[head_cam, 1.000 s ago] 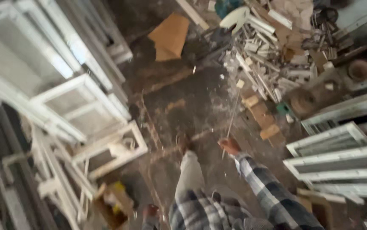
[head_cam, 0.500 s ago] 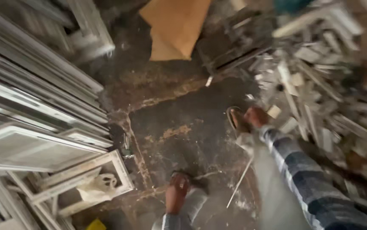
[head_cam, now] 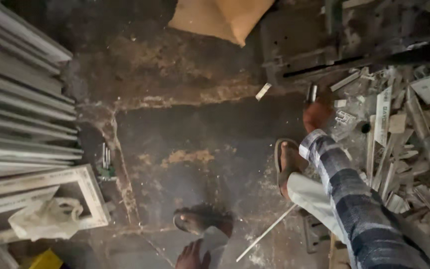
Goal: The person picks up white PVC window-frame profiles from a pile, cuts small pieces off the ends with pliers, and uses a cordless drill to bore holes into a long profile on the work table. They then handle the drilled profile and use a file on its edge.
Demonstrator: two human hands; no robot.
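- The right hand (head_cam: 317,115) is reaching out from a blue-and-white checked sleeve (head_cam: 347,189) to the edge of the scrap pile (head_cam: 399,134), a heap of short pale profile offcuts lying at the right.
- Its fingers are curled near a small dark and pale piece (head_cam: 311,92) at the pile's near edge; whether they are gripping it is too blurred to tell.
- The left hand (head_cam: 193,256) is hanging low at the bottom edge, fingers loosely apart, holding nothing, just beside the left sandalled foot (head_cam: 200,220).
- The right sandalled foot (head_cam: 287,162) is standing on the dark floor (head_cam: 190,124), close under the reaching arm.
- A thin pale rod (head_cam: 267,232) is lying slantwise on the floor between the two feet.
- Stacked pale frames (head_cam: 20,109) are leaning along the left side, with a square white frame (head_cam: 87,187) and a crumpled pale bag (head_cam: 45,219) below them.
- A brown cardboard sheet (head_cam: 220,17) is lying at the top, well apart from both hands.
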